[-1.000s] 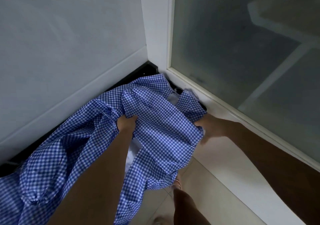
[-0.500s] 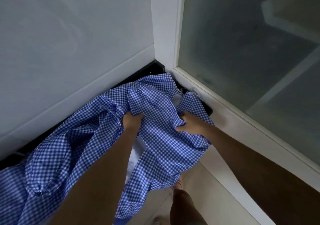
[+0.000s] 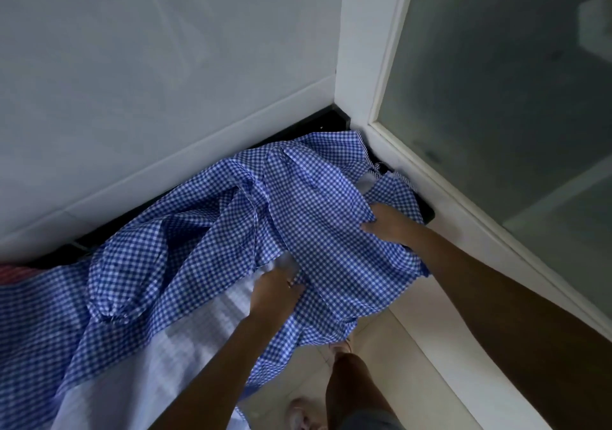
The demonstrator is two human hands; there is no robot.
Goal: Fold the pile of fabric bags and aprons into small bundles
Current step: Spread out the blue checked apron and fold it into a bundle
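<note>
The blue checked fabric (image 3: 314,204) lay crumpled on a dark ledge (image 3: 331,120) in the corner between the wall and a glass panel (image 3: 496,82). The left hand (image 3: 276,292) gripped a fold beside the fabric's pale underside, fingers curled, with the forearm reaching up from below. The right hand (image 3: 387,224) pinched the cloth near its right edge, fingers bent, with the arm stretched in from the right.

My left hand (image 3: 276,292) curled tight around the checked cloth (image 3: 318,204), forearm reaching forward, my right hand (image 3: 387,226) farther ahead, gripping that same cloth, arm stretched in from my right
</note>
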